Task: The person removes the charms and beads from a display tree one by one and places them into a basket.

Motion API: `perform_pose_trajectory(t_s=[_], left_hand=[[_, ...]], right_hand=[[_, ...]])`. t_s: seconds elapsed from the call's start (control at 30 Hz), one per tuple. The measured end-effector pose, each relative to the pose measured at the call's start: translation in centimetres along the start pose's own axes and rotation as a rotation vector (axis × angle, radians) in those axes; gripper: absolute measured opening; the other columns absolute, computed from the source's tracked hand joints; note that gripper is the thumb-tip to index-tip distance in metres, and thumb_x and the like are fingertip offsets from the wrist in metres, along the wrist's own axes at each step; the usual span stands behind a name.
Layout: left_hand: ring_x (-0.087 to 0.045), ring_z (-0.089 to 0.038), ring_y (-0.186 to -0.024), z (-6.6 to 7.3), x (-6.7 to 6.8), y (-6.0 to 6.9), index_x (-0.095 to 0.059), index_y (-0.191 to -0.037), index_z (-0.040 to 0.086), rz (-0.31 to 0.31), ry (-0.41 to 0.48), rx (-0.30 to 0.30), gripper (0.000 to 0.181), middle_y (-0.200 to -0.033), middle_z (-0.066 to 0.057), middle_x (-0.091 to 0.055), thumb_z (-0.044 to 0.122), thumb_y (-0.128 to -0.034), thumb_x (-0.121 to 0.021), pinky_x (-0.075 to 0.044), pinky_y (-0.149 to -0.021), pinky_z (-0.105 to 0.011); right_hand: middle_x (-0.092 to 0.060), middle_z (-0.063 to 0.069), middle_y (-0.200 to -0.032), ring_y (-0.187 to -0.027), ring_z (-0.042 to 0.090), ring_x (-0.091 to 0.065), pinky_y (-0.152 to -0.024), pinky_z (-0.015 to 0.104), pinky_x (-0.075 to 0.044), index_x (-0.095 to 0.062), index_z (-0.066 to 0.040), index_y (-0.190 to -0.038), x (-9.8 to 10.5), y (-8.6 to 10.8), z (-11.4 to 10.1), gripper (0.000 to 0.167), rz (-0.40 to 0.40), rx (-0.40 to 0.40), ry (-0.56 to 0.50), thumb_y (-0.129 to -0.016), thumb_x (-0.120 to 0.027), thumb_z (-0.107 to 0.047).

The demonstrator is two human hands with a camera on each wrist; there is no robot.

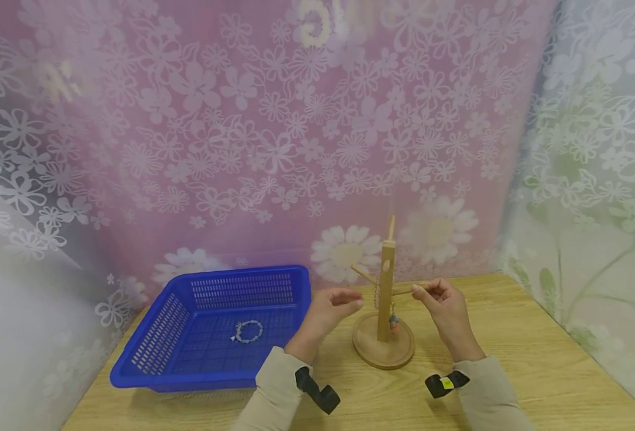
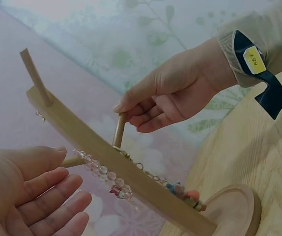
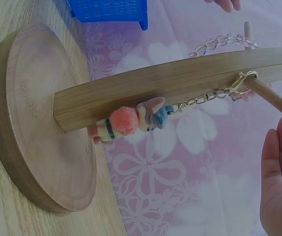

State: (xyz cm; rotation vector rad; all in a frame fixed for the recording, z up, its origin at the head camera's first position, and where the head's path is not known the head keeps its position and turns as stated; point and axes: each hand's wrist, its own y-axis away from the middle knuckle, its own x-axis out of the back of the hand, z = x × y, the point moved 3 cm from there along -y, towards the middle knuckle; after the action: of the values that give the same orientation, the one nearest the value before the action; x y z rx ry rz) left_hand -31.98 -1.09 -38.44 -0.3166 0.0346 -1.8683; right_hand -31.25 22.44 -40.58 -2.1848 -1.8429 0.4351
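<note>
Right hand (image 1: 446, 308) pinching the right peg (image 1: 406, 291) at its tip; left hand (image 1: 325, 311), fingers loose, gripping nothing, near the wooden stand (image 1: 385, 293)! From the stand's right peg hangs a figurine keychain (image 3: 126, 120); on its left peg (image 2: 73, 162), a beaded bracelet (image 2: 104, 173). Left of the stand, across a gap, the blue basket (image 1: 209, 382); rightward, bench (image 1: 543, 359) to its edge.

- A blue basket (image 1: 209, 381) sits along the left edge of the tabletop (image 1: 538, 371), a pale bracelet (image 1: 249, 340) lying on its floor.
- To its right a wooden stand (image 1: 384, 293) rises upright, short of the tabletop's back edge.
- A light strand (image 1: 377, 295) hangs near the left peg (image 1: 362, 273), a colourful charm (image 1: 394, 324) below the right peg (image 1: 405, 291).
- The right hand (image 1: 446, 308) pinches that peg's outer end.
- The left hand (image 1: 325, 311), fingers extended, hovers between basket and stand.
- Flowered curtains (image 1: 295, 149) hang behind.
</note>
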Motion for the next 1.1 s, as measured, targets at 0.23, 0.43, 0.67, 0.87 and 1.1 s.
perform_pose_trajectory(t_s=[0.23,0.43,0.67,0.87,1.1], left_hand=[[-0.065,-0.016,-0.089,-0.4,-1.6,-0.3,-0.070,-0.105,0.001,0.022,0.028,0.048,0.022,-0.099,-0.010,-0.070,0.013,-0.0859,-0.069,-0.051,-0.082,-0.031],[-0.065,-0.014,-0.087,-0.7,-2.7,-0.3,-0.070,-0.104,0.003,0.076,0.071,0.055,0.022,-0.096,-0.005,-0.070,0.014,-0.0850,-0.070,-0.052,-0.081,-0.030],[-0.065,-0.015,-0.085,-1.3,-3.5,-0.8,-0.070,-0.101,0.000,0.139,0.118,0.029,0.019,-0.093,-0.012,-0.069,0.009,-0.0839,-0.070,-0.052,-0.079,-0.029],[-0.063,-0.008,-0.079,-1.9,-4.1,-1.4,-0.071,-0.095,0.001,0.176,0.083,0.026,0.014,-0.087,-0.005,-0.069,0.009,-0.0833,-0.071,-0.051,-0.075,-0.023],[-0.060,-0.006,-0.074,-2.2,-4.5,-1.8,-0.071,-0.091,0.001,0.233,0.060,-0.008,0.012,-0.084,-0.004,-0.070,0.009,-0.0820,-0.072,-0.051,-0.068,-0.020]], right_hand=[[-0.066,-0.009,-0.082,-0.078,0.006,-0.063,-0.079,0.016,-0.049,-0.051,-0.001,-0.088,0.1,-0.2,0.0,0.017,-0.010,0.005,0.041,-0.091,-0.064,-0.012],[-0.066,-0.009,-0.082,-0.078,0.006,-0.063,-0.079,0.016,-0.049,-0.050,-0.002,-0.087,0.1,-0.1,0.0,0.017,-0.004,-0.002,0.041,-0.090,-0.064,-0.012],[-0.066,-0.004,-0.083,-0.078,0.006,-0.063,-0.078,0.016,-0.050,-0.050,-0.002,-0.087,0.0,0.0,0.0,0.019,0.003,-0.005,0.061,-0.090,-0.064,-0.013],[-0.065,-0.007,-0.082,-0.078,0.006,-0.063,-0.078,0.016,-0.049,-0.050,0.001,-0.088,0.0,0.0,0.0,0.021,0.001,-0.001,0.072,-0.090,-0.064,-0.014],[-0.065,-0.009,-0.078,-0.076,0.009,-0.064,-0.077,0.017,-0.050,-0.050,0.000,-0.086,0.1,0.0,0.2,0.019,0.009,-0.003,0.034,-0.090,-0.065,-0.011]])
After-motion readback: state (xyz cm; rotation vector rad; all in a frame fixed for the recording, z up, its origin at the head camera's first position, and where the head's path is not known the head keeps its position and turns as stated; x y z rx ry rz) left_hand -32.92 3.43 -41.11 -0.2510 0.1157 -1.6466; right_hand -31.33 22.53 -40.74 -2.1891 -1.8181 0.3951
